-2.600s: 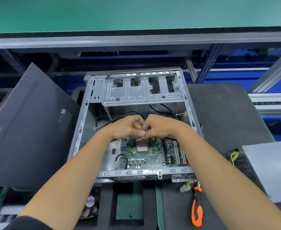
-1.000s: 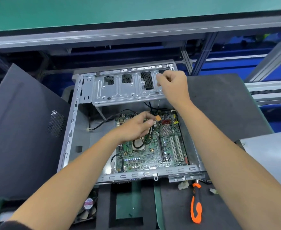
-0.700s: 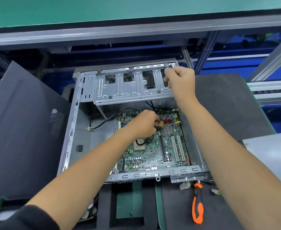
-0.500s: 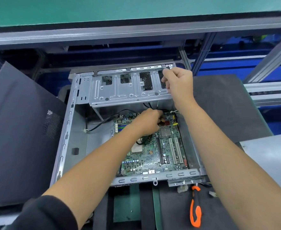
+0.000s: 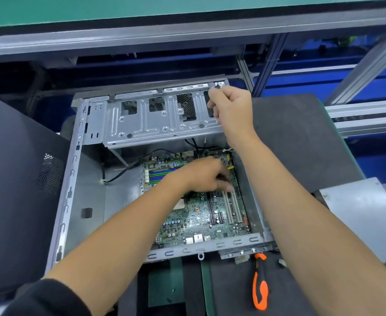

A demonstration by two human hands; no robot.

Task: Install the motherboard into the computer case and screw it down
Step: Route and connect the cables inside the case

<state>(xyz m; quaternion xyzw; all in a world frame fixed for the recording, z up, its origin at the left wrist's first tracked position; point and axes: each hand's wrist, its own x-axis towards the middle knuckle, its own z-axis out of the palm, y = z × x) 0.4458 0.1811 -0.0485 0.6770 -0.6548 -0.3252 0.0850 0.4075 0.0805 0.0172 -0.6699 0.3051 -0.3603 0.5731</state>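
Since a moment ago the left hand (image 5: 206, 176) has pushed farther right across the motherboard (image 5: 198, 215), its curled fingers now pressed down near the board's far right part, above the white expansion slots; whether they pinch the small connector seen earlier cannot be told. That green board lies flat inside the open computer case (image 5: 73, 179), against the case's right wall and near rail. Black cables (image 5: 130, 167) trail from the case floor toward the board's far edge. The right hand (image 5: 232, 110) has stayed up at the drive cage (image 5: 155, 119), fist closed over the cage's far right corner, gripping something thin and dark that is too small to name. Outside the case, an orange-and-black screwdriver (image 5: 259, 286) lies on the dark mat of the table (image 5: 301, 133), near the case's front right corner. A dark side panel (image 5: 16, 179) leans at the left, and a grey metal box (image 5: 365, 213) sits at the right.
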